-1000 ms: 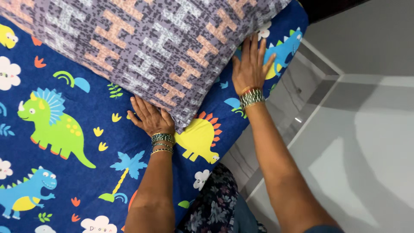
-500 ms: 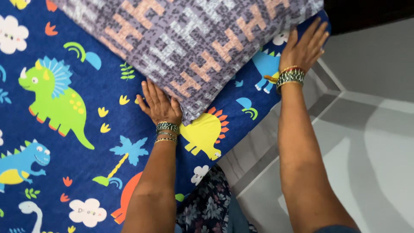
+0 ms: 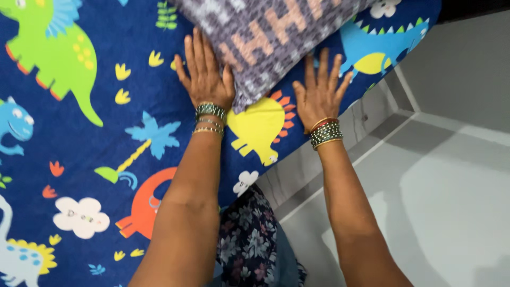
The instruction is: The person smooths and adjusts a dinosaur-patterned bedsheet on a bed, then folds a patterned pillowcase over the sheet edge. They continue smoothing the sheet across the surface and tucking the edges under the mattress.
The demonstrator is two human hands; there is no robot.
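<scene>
A pillow [image 3: 271, 37] in a grey-purple case with pink and pale block shapes lies at the top of the view on a blue bedsheet [image 3: 122, 138] printed with cartoon dinosaurs. My left hand [image 3: 206, 74] lies flat, fingers spread, against the pillow's near left edge. My right hand [image 3: 319, 90] rests flat on the sheet beside the pillow's near corner, fingers apart and tips touching its edge. Both wrists wear stacked bangles. Neither hand grips anything.
The bed's edge [image 3: 297, 159] runs diagonally from upper right to lower middle. Pale grey floor tiles [image 3: 441, 202] fill the right side. My dark floral garment [image 3: 255, 239] shows at the bottom between my arms.
My right hand has moved from the pillow's far right side back to its near corner. The view has shifted, so the pillow and sheet sit higher in frame.
</scene>
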